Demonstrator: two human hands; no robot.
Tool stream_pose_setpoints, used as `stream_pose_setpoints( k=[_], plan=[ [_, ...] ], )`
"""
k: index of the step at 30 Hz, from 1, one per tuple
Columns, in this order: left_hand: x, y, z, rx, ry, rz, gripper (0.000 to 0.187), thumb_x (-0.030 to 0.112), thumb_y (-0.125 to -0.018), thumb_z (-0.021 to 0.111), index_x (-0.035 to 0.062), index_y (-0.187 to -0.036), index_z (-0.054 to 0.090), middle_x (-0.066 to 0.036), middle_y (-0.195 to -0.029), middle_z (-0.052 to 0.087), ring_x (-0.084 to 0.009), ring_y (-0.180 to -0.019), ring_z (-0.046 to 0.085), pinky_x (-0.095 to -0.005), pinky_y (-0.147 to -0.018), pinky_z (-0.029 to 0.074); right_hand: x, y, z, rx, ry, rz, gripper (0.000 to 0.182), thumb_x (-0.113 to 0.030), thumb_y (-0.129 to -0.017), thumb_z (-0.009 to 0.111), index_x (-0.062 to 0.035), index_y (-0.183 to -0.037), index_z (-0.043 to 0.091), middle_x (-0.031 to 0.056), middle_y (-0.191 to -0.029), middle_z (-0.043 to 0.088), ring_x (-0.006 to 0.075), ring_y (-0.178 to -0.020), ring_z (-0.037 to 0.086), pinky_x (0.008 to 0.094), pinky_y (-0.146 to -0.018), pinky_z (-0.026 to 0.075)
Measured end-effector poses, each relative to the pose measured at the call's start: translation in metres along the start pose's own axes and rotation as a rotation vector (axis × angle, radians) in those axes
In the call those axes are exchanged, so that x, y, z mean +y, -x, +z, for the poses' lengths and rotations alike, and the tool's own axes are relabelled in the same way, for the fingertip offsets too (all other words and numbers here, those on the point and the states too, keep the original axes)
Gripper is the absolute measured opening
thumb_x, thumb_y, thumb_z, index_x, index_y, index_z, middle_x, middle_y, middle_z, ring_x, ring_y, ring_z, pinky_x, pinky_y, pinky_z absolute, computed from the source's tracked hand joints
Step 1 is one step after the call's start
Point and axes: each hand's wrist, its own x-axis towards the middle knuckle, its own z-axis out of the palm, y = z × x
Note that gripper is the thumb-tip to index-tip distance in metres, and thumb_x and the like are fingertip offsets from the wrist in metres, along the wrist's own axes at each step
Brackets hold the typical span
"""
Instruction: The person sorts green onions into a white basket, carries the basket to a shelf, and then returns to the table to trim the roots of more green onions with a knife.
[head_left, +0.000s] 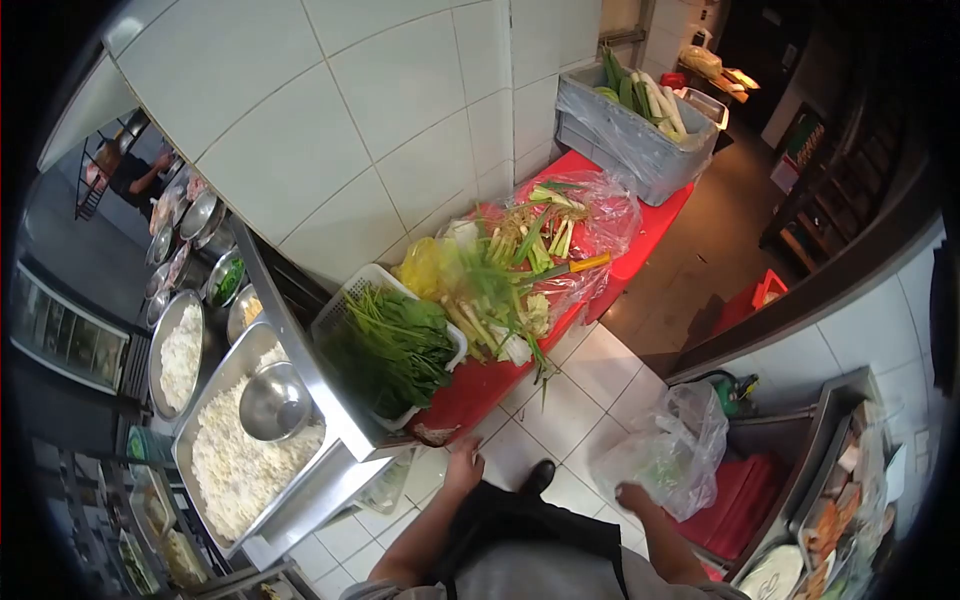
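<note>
My left hand (464,467) is by the near end of the red table (470,395), its fingers curled; I cannot make out anything in them. At the edge of a clear plastic bag (665,450) is my right hand (632,496), with its fingers curled on something too small to name. On the red table lie leafy greens (390,350) in a white basket (456,345), trimmed vegetable pieces (500,270), a yellow bag (422,268) and a knife with an orange handle (589,263).
A grey crate (640,150) of leeks stands at the table's far end. To the left, a steel counter holds a tray of white grains (240,460) with a metal bowl (275,402). A red lid (740,500) lies at right. Another person (135,178) is at far left.
</note>
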Motion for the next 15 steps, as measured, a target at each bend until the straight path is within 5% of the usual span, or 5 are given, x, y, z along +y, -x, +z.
stream_pose_setpoints(
  k=[4, 6, 15],
  plan=[
    [0.02, -0.095, 0.036, 0.192, 0.0, 0.013, 0.032, -0.002, -0.07, 0.054, -0.0008, -0.102, 0.055, -0.021, -0.092, 0.056, -0.0377, -0.087, 0.055, -0.043, -0.077, 0.045, -0.03, -0.087, -0.14, 0.218, 0.04, -0.21, 0.022, -0.014, -0.073, 0.055, -0.005, -0.092, 0.063, 0.0178, -0.093, 0.062, 0.0342, -0.092, 0.058, 0.0423, -0.084, 0.046],
    [0.022, -0.145, 0.044, 0.248, 0.058, -0.068, 0.034, -0.004, -0.069, 0.053, -0.0022, -0.103, 0.053, -0.022, -0.092, 0.055, -0.0386, -0.089, 0.054, -0.0441, -0.079, 0.043, -0.076, -0.114, -0.2, 0.259, 0.022, -0.157, 0.023, -0.014, -0.075, 0.053, -0.0045, -0.093, 0.063, 0.0172, -0.095, 0.061, 0.0333, -0.093, 0.058, 0.0408, -0.083, 0.046],
    [-0.02, -0.306, 0.073, 0.569, -0.173, -0.48, 0.055, -0.007, -0.069, 0.052, -0.0068, -0.121, 0.033, -0.026, -0.118, 0.038, -0.0434, -0.111, 0.04, -0.043, -0.095, 0.037, -0.189, -0.246, -0.306, 0.082, 0.209, -0.407, 0.021, -0.01, -0.076, 0.051, -0.006, -0.092, 0.064, 0.0157, -0.099, 0.058, 0.0318, -0.095, 0.057, 0.0414, -0.082, 0.047]
  ],
)
